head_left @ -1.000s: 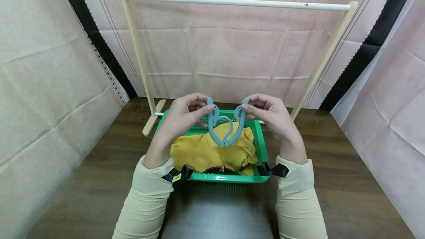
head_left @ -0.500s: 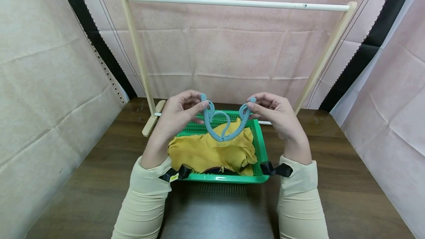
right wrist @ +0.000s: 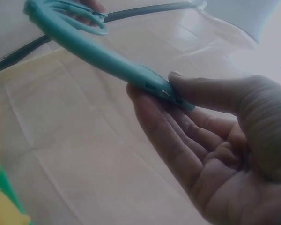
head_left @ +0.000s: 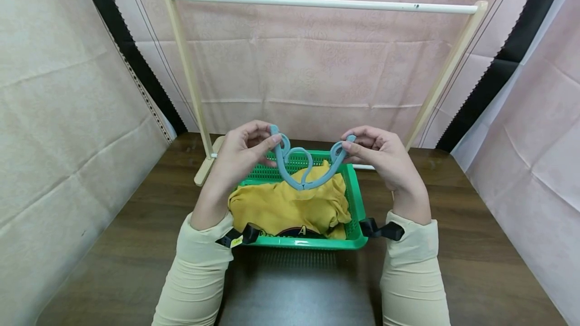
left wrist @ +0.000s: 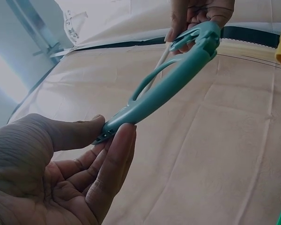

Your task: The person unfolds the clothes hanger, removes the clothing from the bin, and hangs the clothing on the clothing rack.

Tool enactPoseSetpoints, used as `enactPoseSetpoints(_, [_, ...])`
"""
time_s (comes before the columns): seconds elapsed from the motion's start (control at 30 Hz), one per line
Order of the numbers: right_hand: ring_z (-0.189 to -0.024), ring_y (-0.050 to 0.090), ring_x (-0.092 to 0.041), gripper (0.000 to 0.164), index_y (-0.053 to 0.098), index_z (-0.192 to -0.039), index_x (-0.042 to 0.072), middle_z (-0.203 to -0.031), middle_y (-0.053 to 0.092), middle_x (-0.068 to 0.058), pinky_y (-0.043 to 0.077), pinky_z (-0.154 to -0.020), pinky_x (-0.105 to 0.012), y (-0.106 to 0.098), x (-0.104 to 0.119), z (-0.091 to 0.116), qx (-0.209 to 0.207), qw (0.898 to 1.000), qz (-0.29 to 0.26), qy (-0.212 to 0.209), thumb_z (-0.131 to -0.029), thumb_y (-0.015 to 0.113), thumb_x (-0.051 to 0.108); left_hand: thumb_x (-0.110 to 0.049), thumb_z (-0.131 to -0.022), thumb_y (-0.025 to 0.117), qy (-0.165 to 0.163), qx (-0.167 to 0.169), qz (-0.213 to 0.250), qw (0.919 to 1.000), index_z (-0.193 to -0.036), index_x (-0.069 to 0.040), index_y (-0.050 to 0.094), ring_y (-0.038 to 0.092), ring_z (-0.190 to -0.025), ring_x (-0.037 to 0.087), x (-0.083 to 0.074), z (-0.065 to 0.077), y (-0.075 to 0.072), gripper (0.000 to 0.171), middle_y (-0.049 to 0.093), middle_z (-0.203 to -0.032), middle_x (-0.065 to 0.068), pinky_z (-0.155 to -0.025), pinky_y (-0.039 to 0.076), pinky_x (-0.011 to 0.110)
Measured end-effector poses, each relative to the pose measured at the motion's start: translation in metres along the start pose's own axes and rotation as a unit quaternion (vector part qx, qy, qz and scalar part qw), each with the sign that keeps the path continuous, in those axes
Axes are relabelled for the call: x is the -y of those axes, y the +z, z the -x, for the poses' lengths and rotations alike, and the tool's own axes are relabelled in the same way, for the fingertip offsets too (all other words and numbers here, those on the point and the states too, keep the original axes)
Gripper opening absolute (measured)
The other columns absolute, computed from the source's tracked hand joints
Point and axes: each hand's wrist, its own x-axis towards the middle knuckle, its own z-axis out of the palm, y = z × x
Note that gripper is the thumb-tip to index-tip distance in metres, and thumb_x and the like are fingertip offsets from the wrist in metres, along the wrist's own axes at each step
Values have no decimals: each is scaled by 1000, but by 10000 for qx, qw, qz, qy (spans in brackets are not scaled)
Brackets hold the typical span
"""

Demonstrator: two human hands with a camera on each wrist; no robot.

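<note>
A light blue folding clothes hanger (head_left: 302, 185) is held up over the basket, its two arms partly spread into a U with the hinge at the bottom. My left hand (head_left: 240, 155) pinches the tip of one arm between thumb and fingers. The other tip is pinched by my right hand (head_left: 387, 157). Both wrist views show the thumb on one side of the hanger and fingertips on the other. Beneath it a yellow garment (head_left: 276, 208) with a dark printed patch lies bunched in a green plastic basket (head_left: 312, 243).
Behind the basket stands a rack with a white top bar (head_left: 317, 2) and pale wooden posts (head_left: 188, 64). Its left foot (head_left: 206, 167) rests on the brown wooden table (head_left: 476, 245). Pale cloth walls enclose the back and sides.
My hands have moved apart, the left one leftward and the right one rightward. The hanger's arms have spread wider and its hinge has risen a little in the head view.
</note>
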Motion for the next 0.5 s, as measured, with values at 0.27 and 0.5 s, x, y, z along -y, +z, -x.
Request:
enactPoseSetpoints(0.27, [-82,75,-27,24,63,-112,-10,-95,74,-14,58,-80,-43,-1,0,-1,-168,9996,-114,-200,-95,70,5,-16,-98,68,-3,108,62,9999,-117,-6,62,68,-87,27,-1,1,-2,23,67,-100,16,-69,60,49])
enactPoseSetpoints(0.5, [-80,75,-26,25,63,-112,-10,-95,74,-16,59,-78,-42,0,0,-1,-278,9994,-51,-207,-94,71,6,-16,-98,68,288,141,-199,9993,-126,-13,63,70,-86,27,-4,4,-5,28,68,-102,15,-68,60,47])
